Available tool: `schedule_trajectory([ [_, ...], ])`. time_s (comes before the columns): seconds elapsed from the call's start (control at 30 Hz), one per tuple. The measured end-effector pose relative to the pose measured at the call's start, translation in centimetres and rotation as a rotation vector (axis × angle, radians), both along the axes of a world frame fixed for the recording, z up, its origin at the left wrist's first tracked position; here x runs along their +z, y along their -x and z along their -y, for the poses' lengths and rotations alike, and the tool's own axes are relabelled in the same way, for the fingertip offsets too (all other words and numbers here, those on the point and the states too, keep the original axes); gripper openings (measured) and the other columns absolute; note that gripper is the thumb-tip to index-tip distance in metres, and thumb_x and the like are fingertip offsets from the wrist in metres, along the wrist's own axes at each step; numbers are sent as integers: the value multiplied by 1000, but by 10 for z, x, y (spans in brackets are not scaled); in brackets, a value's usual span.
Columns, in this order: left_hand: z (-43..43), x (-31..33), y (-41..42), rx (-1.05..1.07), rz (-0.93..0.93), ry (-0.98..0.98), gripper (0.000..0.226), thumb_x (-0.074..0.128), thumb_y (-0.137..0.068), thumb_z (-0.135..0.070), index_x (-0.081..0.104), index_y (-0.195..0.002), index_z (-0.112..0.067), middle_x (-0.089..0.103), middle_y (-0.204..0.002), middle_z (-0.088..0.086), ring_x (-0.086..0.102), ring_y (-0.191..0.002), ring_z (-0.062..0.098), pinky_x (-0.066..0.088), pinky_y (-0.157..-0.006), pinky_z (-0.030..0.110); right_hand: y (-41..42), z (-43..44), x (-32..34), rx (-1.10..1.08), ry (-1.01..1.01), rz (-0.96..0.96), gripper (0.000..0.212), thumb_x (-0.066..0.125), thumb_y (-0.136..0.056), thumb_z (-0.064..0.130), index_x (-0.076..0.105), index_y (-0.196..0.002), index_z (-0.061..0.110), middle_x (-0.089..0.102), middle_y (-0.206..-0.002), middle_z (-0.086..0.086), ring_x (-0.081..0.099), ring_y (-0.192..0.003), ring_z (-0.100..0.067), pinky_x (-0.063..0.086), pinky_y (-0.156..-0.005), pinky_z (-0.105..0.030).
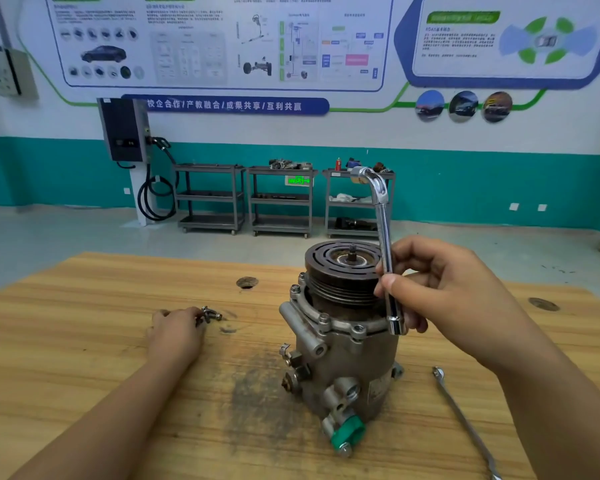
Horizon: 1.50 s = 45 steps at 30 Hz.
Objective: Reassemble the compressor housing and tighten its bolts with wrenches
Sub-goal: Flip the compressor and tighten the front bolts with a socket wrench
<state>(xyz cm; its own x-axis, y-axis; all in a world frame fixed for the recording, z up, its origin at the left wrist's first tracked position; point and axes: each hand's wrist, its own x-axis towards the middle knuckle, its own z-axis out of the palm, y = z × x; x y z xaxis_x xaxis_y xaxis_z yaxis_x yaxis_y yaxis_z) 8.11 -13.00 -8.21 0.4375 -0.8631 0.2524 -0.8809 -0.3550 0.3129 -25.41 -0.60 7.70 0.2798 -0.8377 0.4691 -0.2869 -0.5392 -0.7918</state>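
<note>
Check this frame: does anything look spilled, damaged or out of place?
A dark grimy smear stains the wooden tabletop in front of the upright grey metal compressor; one front flange lug looks boltless. Nothing else stands out.

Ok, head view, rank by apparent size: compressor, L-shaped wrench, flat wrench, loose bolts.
1. compressor
2. L-shaped wrench and flat wrench, unranked: the frame edge cuts off the flat one
3. loose bolts

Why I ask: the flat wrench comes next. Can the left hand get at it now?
Probably not: the left hand is at the bolts, and the compressor stands between it and the flat wrench.
</note>
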Motion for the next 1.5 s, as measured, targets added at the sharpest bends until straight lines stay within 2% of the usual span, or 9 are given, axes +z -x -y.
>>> schedule_trajectory([
  [0.1, 0, 0, 3, 4, 3, 41, 23, 54, -93, -25, 64, -113, -19, 67, -111, 7, 48, -111, 31, 42, -87, 34, 0, 0, 0, -7, -2, -2, 16, 59, -86, 6, 62, -83, 21, 70, -72, 1, 53, -42, -8, 42, -41, -19],
  [0.23, -13, 10, 16, -51, -155, 119, 15, 64, -86, -13, 68, -100, -10, 69, -102, 12, 60, -98, 31, 47, -77, 32, 0, -1, 0, -1, -7, -7, 14, 60, -85, 8, 62, -83, 22, 70, -74, 1, 53, -43, -8, 42, -42, -18],
  [0.43, -65, 63, 73, -344, -668, 538, 6, 71, -82, -19, 67, -79, -22, 69, -67, -7, 64, -69, 1, 43, -57, 16, 1, -4, 3, 13, 16, 18, 19, 61, -85, 10, 65, -87, 28, 71, -79, 2, 56, -48, -8, 45, -44, -20],
  [0.6, -110, 98, 124, -666, -979, 725, 6, 74, -69, -31, 71, -73, -28, 72, -77, -7, 66, -73, 3, 49, -64, 12, 1, -6, 5, 20, 40, 36, 23, 61, -84, 7, 66, -89, 29, 71, -80, 2, 54, -48, -5, 42, -45, -14],
  [0.77, -125, 102, 157, -775, -777, 790, 15, 70, -64, -42, 71, -78, -36, 70, -78, -17, 63, -77, 0, 42, -65, 7, 2, -6, 4, 38, 46, 38, 22, 61, -84, 6, 63, -90, 27, 70, -81, 0, 54, -48, -5, 41, -45, -14],
  [0.87, -123, 95, 168, -758, -701, 839, 9, 76, -67, -30, 69, -71, -34, 69, -79, -18, 62, -79, 0, 40, -67, 5, 1, -3, 3, 29, 36, 55, 19, 59, -85, 7, 59, -94, 23, 69, -82, 3, 55, -49, -5, 43, -47, -14],
  [0.93, -122, 91, 172, -748, -662, 863, 20, 80, -69, -17, 68, -72, -33, 68, -81, -18, 62, -81, 1, 42, -69, 8, 0, 0, 2, 19, 29, 69, 18, 55, -88, 6, 56, -98, 21, 69, -83, 6, 55, -48, -7, 44, -46, -17],
  [1.07, -124, 91, 174, -771, -519, 888, 17, 76, -71, -24, 66, -77, -37, 66, -88, -18, 59, -88, 3, 44, -76, 15, -3, 2, 1, 22, 39, 105, 25, 48, -91, 1, 51, -102, 23, 68, -84, 6, 53, -49, -10, 44, -47, -20],
  [1.5, -126, 86, 180, -769, -409, 902, 11, 72, -74, -23, 73, -85, -26, 65, -84, -20, 54, -88, 4, 39, -78, 12, -10, 3, -3, 73, 125, 149, 24, 44, -94, 1, 52, -103, 22, 67, -81, -1, 51, -56, -4, 46, -54, -18],
])
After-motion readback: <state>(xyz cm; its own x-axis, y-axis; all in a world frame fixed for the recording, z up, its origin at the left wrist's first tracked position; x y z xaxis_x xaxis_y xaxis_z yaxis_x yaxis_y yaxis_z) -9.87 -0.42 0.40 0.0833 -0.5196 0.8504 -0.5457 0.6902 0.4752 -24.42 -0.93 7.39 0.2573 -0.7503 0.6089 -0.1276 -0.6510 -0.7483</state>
